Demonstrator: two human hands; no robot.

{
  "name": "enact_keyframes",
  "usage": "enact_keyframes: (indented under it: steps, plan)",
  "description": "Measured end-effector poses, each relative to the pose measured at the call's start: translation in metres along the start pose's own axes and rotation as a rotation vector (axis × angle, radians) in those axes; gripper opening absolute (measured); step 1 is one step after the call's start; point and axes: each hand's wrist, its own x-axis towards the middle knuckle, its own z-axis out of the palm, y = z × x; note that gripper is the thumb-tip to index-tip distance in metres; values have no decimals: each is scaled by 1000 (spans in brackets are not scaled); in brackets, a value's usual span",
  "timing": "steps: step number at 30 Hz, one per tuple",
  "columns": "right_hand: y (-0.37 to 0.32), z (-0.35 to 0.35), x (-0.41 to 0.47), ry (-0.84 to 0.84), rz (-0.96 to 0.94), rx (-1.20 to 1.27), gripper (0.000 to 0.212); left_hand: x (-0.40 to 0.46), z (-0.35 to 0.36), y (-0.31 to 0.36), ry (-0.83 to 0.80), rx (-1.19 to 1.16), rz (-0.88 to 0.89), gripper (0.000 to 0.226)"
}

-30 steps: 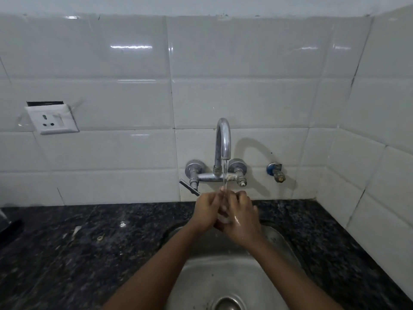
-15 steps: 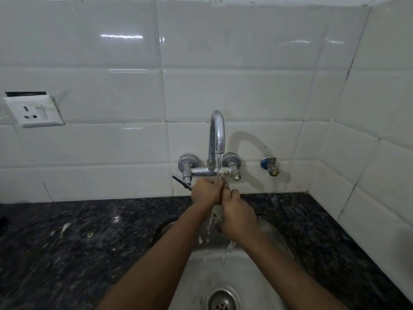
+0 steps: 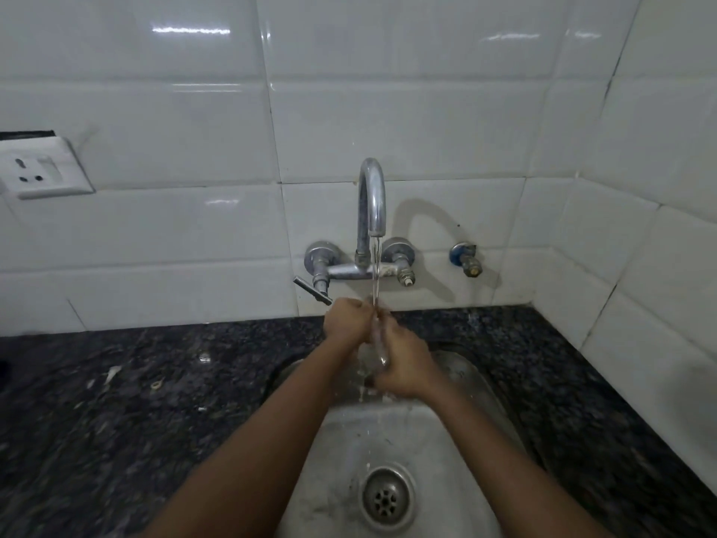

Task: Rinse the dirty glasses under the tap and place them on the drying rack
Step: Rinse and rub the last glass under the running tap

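Note:
A clear glass (image 3: 377, 343) is held between both hands over the steel sink (image 3: 458, 432), right under the running stream from the curved chrome tap (image 3: 371, 196). My left hand (image 3: 347, 322) grips its upper left side with curled fingers. My right hand (image 3: 405, 363) wraps the lower right side. Most of the glass is hidden by my fingers; only a wet transparent strip shows. Water runs off the hands into the basin. No drying rack is in view.
Dark speckled granite counter (image 3: 135, 401) surrounds the sink, with small scraps on its left part. White tiled walls meet in a corner at the right. A wall socket (image 3: 38, 170) sits at far left. The tap lever (image 3: 312, 291) sticks out just left of my left hand. The drain (image 3: 386, 497) lies below.
The view has tilted down, showing more of the basin and drain. My hands have shifted around the glass under the stream, the left higher and the right lower.

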Motion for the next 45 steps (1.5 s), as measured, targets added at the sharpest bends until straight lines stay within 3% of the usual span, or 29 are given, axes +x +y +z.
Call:
enact_keyframes:
  steps: [3,5,6,7,10,11,12,13,15,17,19,20,23,24,26,29,31,35,38,40,43,45]
  plan:
    - [5,-22,-4,-268,202,895,50,-8,-4,-5,-72,-418,-11,46]
    - [7,-24,-6,-326,245,1136,30,-8,-4,-6,-126,-480,1,46]
    - [3,-22,-8,-291,259,1089,30,-5,-4,-4,-138,-408,18,46]
    - [-2,-18,-10,-198,267,883,37,-1,-2,-1,-146,-285,31,46]
    - [-10,-5,-13,97,128,-202,86,0,2,11,-117,24,39,47]
    - [-8,1,-12,163,81,-280,93,-1,3,13,-74,29,59,47]
    - [-7,-1,-9,157,58,-242,93,-3,3,13,-39,-5,86,46]
    - [-3,-8,-7,103,44,-28,86,-6,1,11,-23,-63,108,45]
    - [2,-25,-7,-135,132,675,54,-12,-5,5,-67,-260,101,45]
    - [5,-30,-12,-302,195,1075,25,-19,-9,2,-125,-398,90,47]
    - [5,-26,-12,-254,207,1052,25,-18,-9,7,-127,-305,98,47]
    - [4,-23,-12,-174,199,884,36,-14,-9,11,-133,-219,91,46]
    - [0,-9,-9,65,34,-214,83,-9,-8,21,-201,-27,7,46]
    - [-1,-7,-10,139,-20,-412,89,-8,-7,21,-197,-17,-8,46]
    - [-1,-7,-8,144,-65,-299,88,-8,-6,18,-116,23,39,46]
    - [6,-21,-3,-117,82,380,48,-12,-7,7,11,32,153,48]
    - [13,-25,-1,-172,79,509,36,-19,-7,3,5,2,282,48]
    - [16,-26,10,-7,-17,362,65,-26,-20,3,-41,317,746,44]
    - [17,-25,16,91,-6,153,67,-25,-41,6,-458,438,817,41]
    - [14,-24,16,144,-24,42,65,-23,-49,6,-670,864,776,52]
    - [5,-17,18,173,-126,-57,60,-25,-40,6,-571,1583,836,59]
    - [1,-10,22,188,-189,-72,61,-31,-25,13,-490,1702,783,58]
